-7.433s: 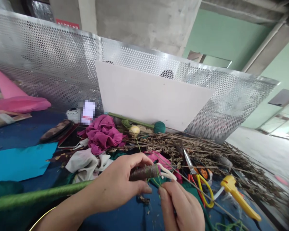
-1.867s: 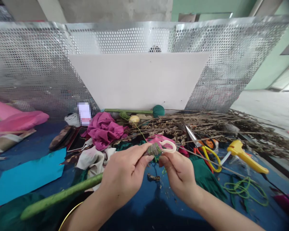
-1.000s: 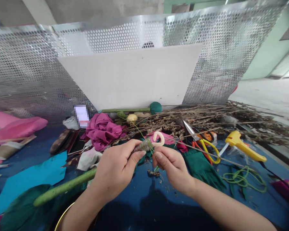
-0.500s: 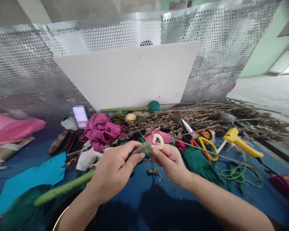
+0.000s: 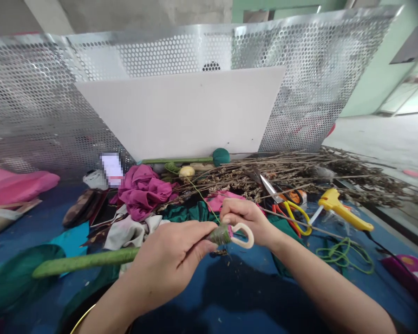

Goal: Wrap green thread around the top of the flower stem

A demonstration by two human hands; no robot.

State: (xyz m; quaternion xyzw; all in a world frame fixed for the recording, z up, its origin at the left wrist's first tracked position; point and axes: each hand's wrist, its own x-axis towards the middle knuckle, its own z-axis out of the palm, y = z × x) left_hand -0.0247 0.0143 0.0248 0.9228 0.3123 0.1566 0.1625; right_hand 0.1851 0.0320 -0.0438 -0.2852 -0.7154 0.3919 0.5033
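Note:
My left hand (image 5: 177,255) is closed around a thick green-wrapped stem (image 5: 87,262) that runs out to the left. At the stem's right end, green thread is wound round it and a cream loop (image 5: 245,235) sticks out, with a bit of pink at its base. Just behind that end, my right hand (image 5: 245,218) pinches a thin green thread (image 5: 207,202). The thread stretches from the wound end back toward a pale yellow ball (image 5: 187,173). The right fingertips are partly hidden.
Scissors (image 5: 292,208), a yellow glue gun (image 5: 344,209) and tangled green cord (image 5: 344,255) lie at right. Dry stalks (image 5: 299,169) spread behind. Magenta cloth (image 5: 144,190), grey cloth (image 5: 130,234) and blue sheet (image 5: 75,236) are at left. A white board (image 5: 191,111) leans on perforated metal (image 5: 316,79).
The stem end and cream loop have moved lower and slightly right. My right hand has left the loop and moved behind the stem end, onto the thread.

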